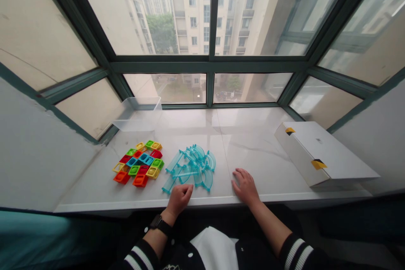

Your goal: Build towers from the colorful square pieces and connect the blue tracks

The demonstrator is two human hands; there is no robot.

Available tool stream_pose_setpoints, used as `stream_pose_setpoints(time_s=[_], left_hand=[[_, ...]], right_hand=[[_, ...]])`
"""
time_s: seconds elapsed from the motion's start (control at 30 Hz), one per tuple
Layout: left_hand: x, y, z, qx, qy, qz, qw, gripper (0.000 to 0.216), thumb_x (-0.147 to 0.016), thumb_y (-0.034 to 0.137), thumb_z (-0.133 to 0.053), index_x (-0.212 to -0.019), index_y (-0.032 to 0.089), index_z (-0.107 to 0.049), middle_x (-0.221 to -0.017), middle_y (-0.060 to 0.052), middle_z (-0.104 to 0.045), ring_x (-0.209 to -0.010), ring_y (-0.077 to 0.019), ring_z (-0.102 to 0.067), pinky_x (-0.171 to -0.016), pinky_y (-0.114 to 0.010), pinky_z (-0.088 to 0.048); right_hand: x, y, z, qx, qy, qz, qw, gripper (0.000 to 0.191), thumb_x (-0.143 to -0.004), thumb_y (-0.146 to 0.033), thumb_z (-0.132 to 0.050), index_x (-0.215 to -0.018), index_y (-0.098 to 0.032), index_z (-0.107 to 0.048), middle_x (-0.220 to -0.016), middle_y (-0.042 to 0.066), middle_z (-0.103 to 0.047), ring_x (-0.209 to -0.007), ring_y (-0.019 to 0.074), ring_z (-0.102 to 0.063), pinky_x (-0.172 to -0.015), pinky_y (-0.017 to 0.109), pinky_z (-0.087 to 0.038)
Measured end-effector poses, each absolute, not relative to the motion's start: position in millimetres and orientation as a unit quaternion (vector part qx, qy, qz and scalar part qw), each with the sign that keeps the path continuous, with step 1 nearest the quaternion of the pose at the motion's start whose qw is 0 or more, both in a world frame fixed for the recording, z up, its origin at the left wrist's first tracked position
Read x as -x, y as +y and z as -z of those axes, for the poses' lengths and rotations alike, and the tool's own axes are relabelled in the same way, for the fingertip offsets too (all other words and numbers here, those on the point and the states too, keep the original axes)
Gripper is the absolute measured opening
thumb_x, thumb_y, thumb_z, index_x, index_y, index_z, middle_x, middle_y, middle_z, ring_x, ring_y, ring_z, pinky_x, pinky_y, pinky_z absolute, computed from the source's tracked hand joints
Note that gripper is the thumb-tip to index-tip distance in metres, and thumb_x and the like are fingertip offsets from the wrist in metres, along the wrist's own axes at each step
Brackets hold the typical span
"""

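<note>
Where the pile of teal tracks (191, 168) lies on the sill (253, 143), close in front of the person and a little left of centre, the left hand (179, 198) rests at its near edge. Its knuckles are just beside the nearest curved piece; whether they touch it I cannot tell. Its fingers (186, 192) are curled into a loose fist, back of the hand upward. The wrist, with a dark watch (159, 222), comes up from the lower left. The right hand (245, 186) lies flat on the sill to the right of the tracks, near them but apart. It is palm down, its fingers (238, 174) spread and gripping nothing, pointing toward the window. Its forearm runs back to the lower right into a striped cuff. Left of the tracks sits a cluster of coloured blocks (139, 163). A clear tub (139, 114) stands behind them by the glass, and a white box (322, 154) lies well off to the right.
</note>
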State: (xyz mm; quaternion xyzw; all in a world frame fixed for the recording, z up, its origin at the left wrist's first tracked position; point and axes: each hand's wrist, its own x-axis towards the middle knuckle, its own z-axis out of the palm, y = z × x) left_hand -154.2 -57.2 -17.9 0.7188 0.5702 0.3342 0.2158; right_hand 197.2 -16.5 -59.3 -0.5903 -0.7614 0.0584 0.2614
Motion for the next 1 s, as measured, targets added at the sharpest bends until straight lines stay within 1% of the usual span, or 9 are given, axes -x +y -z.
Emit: stream_pose_setpoints(time_s=[0.07, 0.13, 0.23, 0.3, 0.4, 0.57, 0.77, 0.87, 1.0], left_hand=[[163.6, -52.3, 6.8, -0.706, 0.585, -0.36, 0.172, 0.055, -0.106, 0.046, -0.044, -0.056, 0.024, -0.049, -0.056, 0.001, -0.046, -0.055, -0.0162, -0.046, -0.058, -0.032, -0.041], [176.0, -43.6, -4.2, -0.691, 0.603, -0.384, 0.107, 0.043, -0.105, 0.045, -0.048, -0.069, 0.025, -0.059, -0.067, -0.002, -0.058, -0.068, -0.0208, -0.057, -0.07, -0.036, -0.05], [197.3, -24.0, -10.9, -0.693, 0.607, -0.386, 0.045, 0.024, -0.102, 0.044, -0.054, -0.104, 0.026, -0.07, -0.102, -0.009, -0.072, -0.102, -0.0301, -0.067, -0.098, -0.048, -0.054], [210.5, -10.5, -6.1, -0.698, 0.613, -0.369, 0.031, 0.032, -0.1, 0.045, -0.057, -0.124, 0.026, -0.067, -0.123, -0.012, -0.07, -0.119, -0.0336, -0.064, -0.108, -0.053, -0.051], [224.3, 3.6, 8.9, -0.715, 0.613, -0.334, 0.036, 0.043, -0.1, 0.046, -0.057, -0.137, 0.026, -0.063, -0.141, -0.014, -0.064, -0.134, -0.0355, -0.058, -0.115, -0.056, -0.047], [231.5, 7.2, 29.3, -0.742, 0.6, -0.293, 0.049, 0.046, -0.103, 0.046, -0.054, -0.144, 0.026, -0.061, -0.151, -0.014, -0.06, -0.143, -0.035, -0.053, -0.119, -0.057, -0.045], [236.0, 1.1, 40.2, -0.739, 0.611, -0.275, 0.064, 0.045, -0.105, 0.048, -0.051, -0.142, 0.026, -0.065, -0.15, -0.011, -0.063, -0.146, -0.0338, -0.05, -0.122, -0.058, -0.043], [236.7, 0.1, 40.9, -0.741, 0.609, -0.269, 0.081, 0.045, -0.105, 0.048, -0.05, -0.14, 0.025, -0.066, -0.146, -0.01, -0.066, -0.145, -0.0345, -0.051, -0.122, -0.059, -0.042], [229.1, 1.3, 39.0, -0.741, 0.606, -0.275, 0.085, 0.041, -0.105, 0.046, -0.051, -0.135, 0.025, -0.07, -0.145, -0.01, -0.067, -0.143, -0.036, -0.052, -0.121, -0.06, -0.042]], right_hand=[[-197.6, -16.3, 60.5, 0.59, -0.762, -0.057, 0.26, 0.035, -0.097, -0.033, -0.057, -0.128, -0.024, -0.069, -0.14, 0.014, -0.066, -0.135, 0.0345, -0.057, -0.117, 0.055, -0.044], [-198.3, -16.4, 62.1, 0.59, -0.762, -0.056, 0.26, 0.035, -0.097, -0.033, -0.057, -0.128, -0.024, -0.069, -0.14, 0.014, -0.066, -0.135, 0.0345, -0.057, -0.117, 0.055, -0.044], [-200.3, -16.2, 63.3, 0.59, -0.758, -0.063, 0.269, 0.035, -0.097, -0.035, -0.058, -0.128, -0.025, -0.07, -0.14, 0.014, -0.066, -0.134, 0.0349, -0.058, -0.117, 0.055, -0.045], [-200.9, -14.4, 60.9, 0.594, -0.745, -0.078, 0.292, 0.035, -0.098, -0.037, -0.056, -0.128, -0.025, -0.069, -0.138, 0.013, -0.067, -0.132, 0.0342, -0.06, -0.115, 0.055, -0.047], [-193.3, -6.0, 48.2, 0.581, -0.732, -0.109, 0.339, 0.038, -0.102, -0.039, -0.051, -0.133, -0.024, -0.067, -0.137, 0.013, -0.067, -0.13, 0.0323, -0.061, -0.113, 0.053, -0.05], [-137.6, 28.9, 11.6, 0.493, -0.793, -0.14, 0.33, 0.045, -0.103, -0.044, -0.055, -0.143, -0.026, -0.064, -0.146, 0.013, -0.061, -0.138, 0.032, -0.055, -0.118, 0.052, -0.045], [-48.6, 73.4, -8.0, 0.451, -0.858, -0.124, 0.213, 0.057, -0.1, -0.057, -0.062, -0.151, -0.034, -0.06, -0.162, 0.011, -0.051, -0.153, 0.0378, -0.039, -0.128, 0.064, -0.025], [-32.7, 81.0, -6.4, 0.457, -0.858, -0.134, 0.193, 0.052, -0.1, -0.058, -0.062, -0.147, -0.037, -0.064, -0.161, 0.01, -0.053, -0.152, 0.0372, -0.041, -0.127, 0.067, -0.022], [-37.9, 81.1, -2.4, 0.454, -0.854, -0.141, 0.21, 0.045, -0.099, -0.052, -0.066, -0.141, -0.036, -0.069, -0.158, 0.011, -0.056, -0.147, 0.0353, -0.048, -0.127, 0.066, -0.024]])
